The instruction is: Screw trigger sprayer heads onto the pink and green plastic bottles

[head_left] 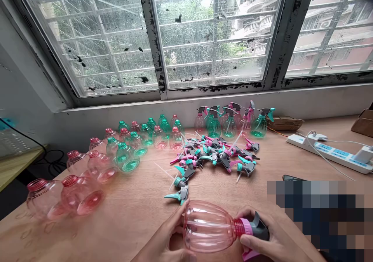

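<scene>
A clear pink spray bottle lies on its side low in the head view, just above the wooden table. My left hand wraps round its base. At the bottle's neck sits a grey and pink trigger spray head, and my right hand is closed round it. A heap of loose trigger heads in pink and teal lies in the middle of the table, beyond my hands.
Empty pink and teal bottles cover the table's left and back. Several bottles with heads fitted stand by the window sill. A white power strip with cables lies at right, a cardboard box beyond it.
</scene>
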{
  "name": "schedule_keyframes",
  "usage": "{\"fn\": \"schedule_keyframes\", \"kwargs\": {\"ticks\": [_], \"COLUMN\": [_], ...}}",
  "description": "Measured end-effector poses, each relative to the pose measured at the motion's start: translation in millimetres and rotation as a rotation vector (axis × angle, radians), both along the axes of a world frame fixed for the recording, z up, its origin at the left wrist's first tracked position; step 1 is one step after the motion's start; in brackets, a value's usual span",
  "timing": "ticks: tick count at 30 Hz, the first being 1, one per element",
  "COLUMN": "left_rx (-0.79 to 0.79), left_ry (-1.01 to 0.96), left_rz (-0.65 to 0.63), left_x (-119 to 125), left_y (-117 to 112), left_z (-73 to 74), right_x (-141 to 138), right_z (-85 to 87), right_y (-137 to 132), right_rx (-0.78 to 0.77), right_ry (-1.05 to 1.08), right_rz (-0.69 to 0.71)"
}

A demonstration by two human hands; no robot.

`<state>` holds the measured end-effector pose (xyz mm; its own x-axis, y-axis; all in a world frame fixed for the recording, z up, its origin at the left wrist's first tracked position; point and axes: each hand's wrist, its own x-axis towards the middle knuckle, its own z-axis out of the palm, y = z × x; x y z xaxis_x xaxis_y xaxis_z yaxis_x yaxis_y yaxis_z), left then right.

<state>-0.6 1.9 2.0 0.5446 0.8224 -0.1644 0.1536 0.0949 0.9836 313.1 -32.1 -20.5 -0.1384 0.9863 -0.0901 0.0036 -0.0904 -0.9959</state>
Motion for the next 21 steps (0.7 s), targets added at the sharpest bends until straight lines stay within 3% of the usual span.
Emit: {"fn": "schedule_keyframes", "kwargs": {"ticks": [15, 21], "left_rx": [0.054, 0.050], "left_ry": [0.023, -0.022], "left_rz": [-0.035, -0.049], "left_x": [3, -2], "left_y": [-7, -7], "left_z": [14.5, 10.4], "right_x": [1, 2], "right_z": [-0.2, -1.0], "right_y": [-1, 0], "right_rx": [-0.064, -0.050], "right_ry": [0.058, 0.073], "right_rz": [0.008, 0.028]}}
